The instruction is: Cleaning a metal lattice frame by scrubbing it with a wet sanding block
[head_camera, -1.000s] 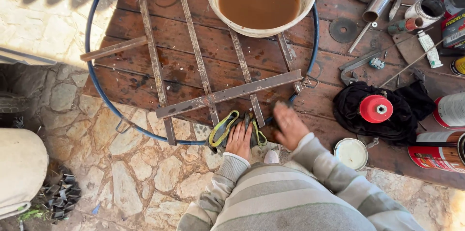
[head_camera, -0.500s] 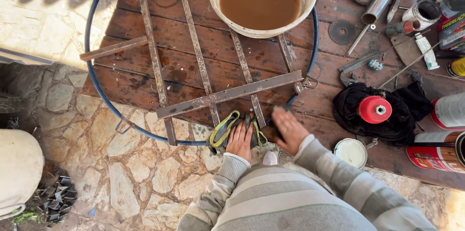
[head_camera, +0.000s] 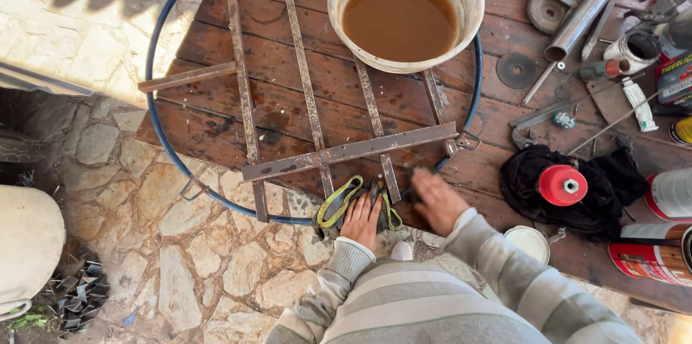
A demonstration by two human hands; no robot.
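Left hand [head_camera: 362, 215]: fingers extended, palm pressed flat on the gloves [head_camera: 344, 205], which lie at the near table [head_camera: 238, 91] edge beside the blue ring [head_camera: 162, 138]. Nothing is gripped.

Right hand [head_camera: 438, 200]: motion-blurred, fingers loosely spread over the near end of the frame [head_camera: 349, 149]. Whether it grips anything cannot be determined.

The bucket [head_camera: 405, 12] of brown liquid stands on the frame's far bars. The frame's top is cut off.

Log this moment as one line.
left hand: flat on gloves | right hand: blurred, on metal frame | bucket: brown liquid
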